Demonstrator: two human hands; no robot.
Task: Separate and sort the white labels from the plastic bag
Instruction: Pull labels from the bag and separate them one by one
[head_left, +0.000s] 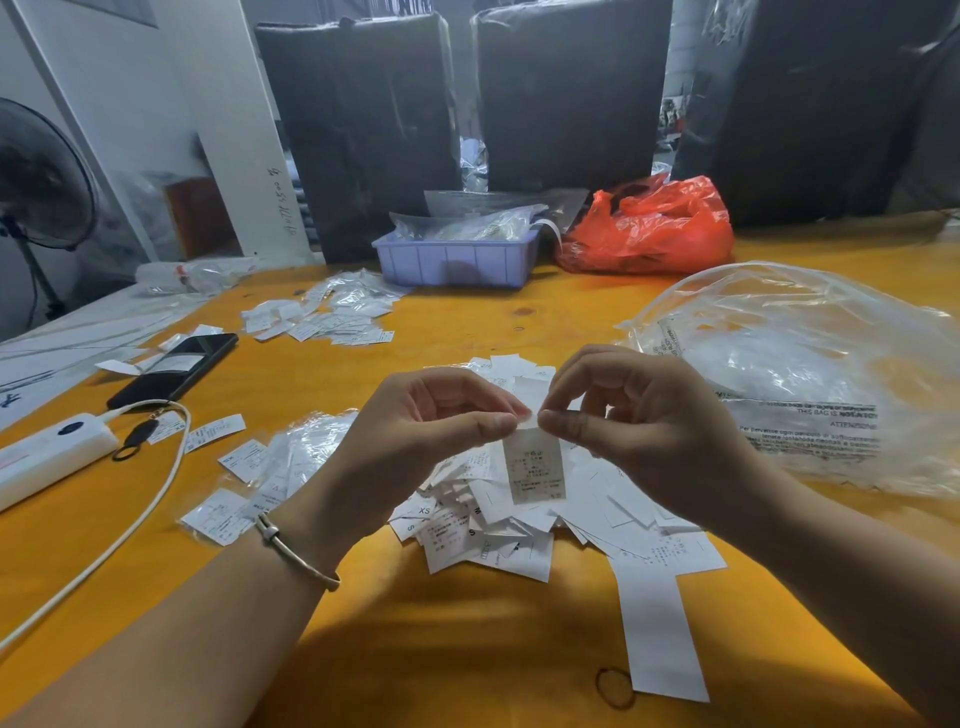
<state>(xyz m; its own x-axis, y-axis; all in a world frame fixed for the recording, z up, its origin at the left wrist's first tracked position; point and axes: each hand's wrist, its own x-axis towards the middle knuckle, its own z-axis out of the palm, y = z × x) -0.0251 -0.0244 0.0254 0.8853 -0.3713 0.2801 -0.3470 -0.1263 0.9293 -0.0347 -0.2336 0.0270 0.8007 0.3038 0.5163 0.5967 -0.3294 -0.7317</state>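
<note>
My black phone (174, 371) and white power bank (49, 452) at my left, lilac tray (457, 262), red bag (649, 226), fan (36, 179)

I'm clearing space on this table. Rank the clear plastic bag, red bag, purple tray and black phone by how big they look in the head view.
1. Clear plastic bag, though it lies nearest the camera.
2. Red bag.
3. Purple tray and black phone: too alike to rank, and the phone lies nearer.
</note>
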